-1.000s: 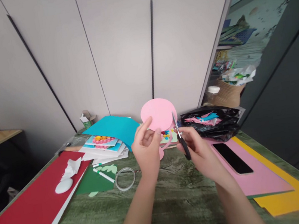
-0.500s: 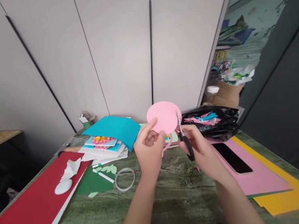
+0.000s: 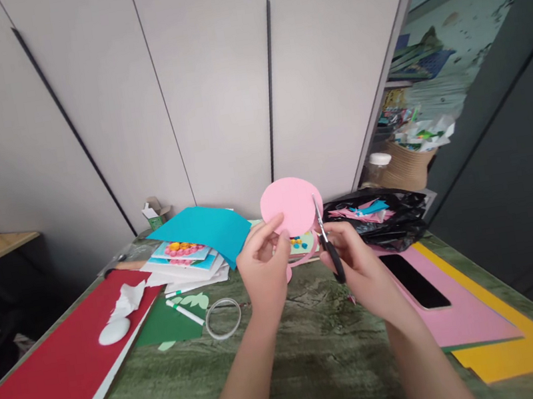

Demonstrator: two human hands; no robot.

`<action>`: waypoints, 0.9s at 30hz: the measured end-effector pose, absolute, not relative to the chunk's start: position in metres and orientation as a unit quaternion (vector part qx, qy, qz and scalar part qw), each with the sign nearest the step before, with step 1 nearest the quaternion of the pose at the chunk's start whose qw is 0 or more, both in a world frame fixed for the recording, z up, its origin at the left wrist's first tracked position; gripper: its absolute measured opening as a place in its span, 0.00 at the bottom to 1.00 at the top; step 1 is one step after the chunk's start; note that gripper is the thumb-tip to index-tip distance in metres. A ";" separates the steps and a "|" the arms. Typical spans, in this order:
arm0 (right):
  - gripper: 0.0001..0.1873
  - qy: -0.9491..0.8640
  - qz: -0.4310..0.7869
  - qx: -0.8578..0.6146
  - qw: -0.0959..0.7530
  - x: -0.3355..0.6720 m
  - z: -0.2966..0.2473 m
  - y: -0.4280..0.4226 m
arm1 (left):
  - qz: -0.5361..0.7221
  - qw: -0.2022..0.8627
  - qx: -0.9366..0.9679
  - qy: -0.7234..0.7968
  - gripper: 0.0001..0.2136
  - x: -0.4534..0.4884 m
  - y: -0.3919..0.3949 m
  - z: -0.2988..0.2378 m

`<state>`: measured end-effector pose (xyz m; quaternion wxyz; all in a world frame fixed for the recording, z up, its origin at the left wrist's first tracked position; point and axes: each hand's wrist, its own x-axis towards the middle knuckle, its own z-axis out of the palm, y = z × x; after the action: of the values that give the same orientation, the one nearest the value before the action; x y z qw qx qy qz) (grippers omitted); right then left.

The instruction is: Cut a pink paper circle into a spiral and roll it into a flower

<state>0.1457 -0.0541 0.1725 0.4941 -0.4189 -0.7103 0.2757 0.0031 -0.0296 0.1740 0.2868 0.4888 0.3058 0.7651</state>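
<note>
While the left hand [image 3: 264, 274] pinches a smooth pink paper circle [image 3: 290, 202] by its lower edge, thumb and fingers closed on it, the right hand [image 3: 361, 269] is wrapped around black-handled scissors [image 3: 329, 247], with the thin metal blades pointing up against the circle's right rim. All of that sits mid-frame, held up above the bench [image 3: 318, 366], which has a green marbled look. A narrow pink offcut strip [image 3: 301, 259] curls away under the circle.

Lower left of the frame has a big flat red sheet [image 3: 56, 374] with a white oval lump [image 3: 114, 331] and crumpled tissue [image 3: 127, 299] on it. Next to it are a clear tape ring [image 3: 223, 318] and a white marker [image 3: 185, 313]. Over on the right, a glossy black phone [image 3: 413, 281] lies on a pink sheet [image 3: 469, 326], with yellow card [image 3: 528, 350] under that and a crinkly black plastic bag [image 3: 386, 221] of scraps behind.
</note>
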 end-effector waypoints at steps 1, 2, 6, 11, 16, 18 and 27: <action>0.16 -0.711 0.273 -0.422 0.492 0.146 0.173 -0.054 | 0.766 0.288 0.485 0.307 0.10 0.003 -0.030 0.174; 0.16 -0.712 0.270 -0.425 0.490 0.146 0.174 -0.055 | 0.767 0.290 0.481 0.308 0.11 0.003 -0.030 0.175; 0.15 -0.716 0.265 -0.428 0.483 0.146 0.175 -0.055 | 0.774 0.298 0.466 0.309 0.12 0.004 -0.031 0.175; 0.15 -0.720 0.275 -0.428 0.472 0.147 0.176 -0.056 | 0.781 0.308 0.456 0.296 0.14 0.004 -0.030 0.174; 0.15 -0.721 0.276 -0.441 0.457 0.146 0.177 -0.057 | 0.783 0.339 0.445 0.272 0.18 0.005 -0.029 0.174; 0.14 -0.722 0.273 -0.447 0.452 0.146 0.177 -0.058 | 0.784 0.341 0.440 0.272 0.18 0.005 -0.028 0.174; 0.14 -0.721 0.264 -0.444 0.461 0.147 0.176 -0.057 | 0.765 0.346 0.460 0.288 0.19 0.003 -0.029 0.174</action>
<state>0.1472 -0.0568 0.1765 0.4615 -0.4445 -0.7208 0.2645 0.0032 -0.0287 0.1740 0.3464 0.4596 0.2884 0.7652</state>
